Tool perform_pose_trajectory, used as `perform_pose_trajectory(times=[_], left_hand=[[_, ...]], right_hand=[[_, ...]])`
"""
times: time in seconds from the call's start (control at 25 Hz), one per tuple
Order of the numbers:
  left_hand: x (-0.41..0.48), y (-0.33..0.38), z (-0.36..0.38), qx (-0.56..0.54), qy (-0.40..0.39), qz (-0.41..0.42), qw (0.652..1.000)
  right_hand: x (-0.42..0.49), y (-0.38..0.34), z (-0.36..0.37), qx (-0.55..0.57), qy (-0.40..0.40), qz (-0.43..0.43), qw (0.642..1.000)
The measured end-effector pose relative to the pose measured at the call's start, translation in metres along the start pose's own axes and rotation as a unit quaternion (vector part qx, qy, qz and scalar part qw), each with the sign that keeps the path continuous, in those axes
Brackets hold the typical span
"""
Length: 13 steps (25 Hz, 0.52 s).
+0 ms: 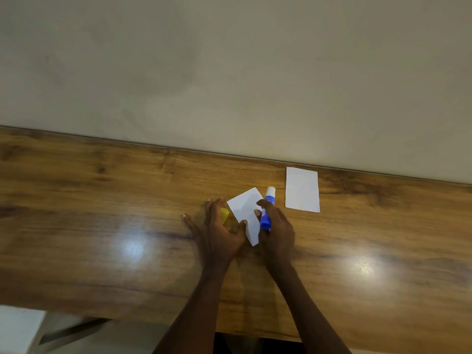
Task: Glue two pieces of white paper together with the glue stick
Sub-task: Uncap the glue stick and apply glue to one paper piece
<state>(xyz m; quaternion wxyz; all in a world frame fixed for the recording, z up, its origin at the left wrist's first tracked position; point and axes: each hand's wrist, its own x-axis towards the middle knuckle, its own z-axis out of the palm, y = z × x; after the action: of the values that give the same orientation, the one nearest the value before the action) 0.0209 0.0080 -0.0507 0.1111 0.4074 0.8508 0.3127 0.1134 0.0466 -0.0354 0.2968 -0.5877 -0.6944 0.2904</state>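
Note:
A small white paper piece [245, 208] lies tilted on the wooden table [102, 226]. My left hand [217, 233] rests spread beside it, thumb pressing the paper's lower left edge. A yellow cap [224, 215] shows under that hand's fingers; whether the hand grips it I cannot tell. My right hand [277, 233] is closed around a blue and white glue stick [267, 208], its white end pointing away from me, just right of the paper. A second white paper piece [302, 189] lies flat further right near the wall.
The table's far edge meets a plain beige wall [229, 72]. The near edge runs below my forearms. Bright light reflections sit on the wood left and right of my arms. A white object [18, 328] shows below the table at bottom left.

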Motion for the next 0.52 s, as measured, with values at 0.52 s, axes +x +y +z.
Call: perform_pose_trajectory(times=[0.52], left_hand=[[0.001, 0.0, 0.002, -0.005, 0.018, -0.006, 1.0]], right_hand=[[0.067, 0.005, -0.038, -0.114, -0.385, -0.138, 0.905]])
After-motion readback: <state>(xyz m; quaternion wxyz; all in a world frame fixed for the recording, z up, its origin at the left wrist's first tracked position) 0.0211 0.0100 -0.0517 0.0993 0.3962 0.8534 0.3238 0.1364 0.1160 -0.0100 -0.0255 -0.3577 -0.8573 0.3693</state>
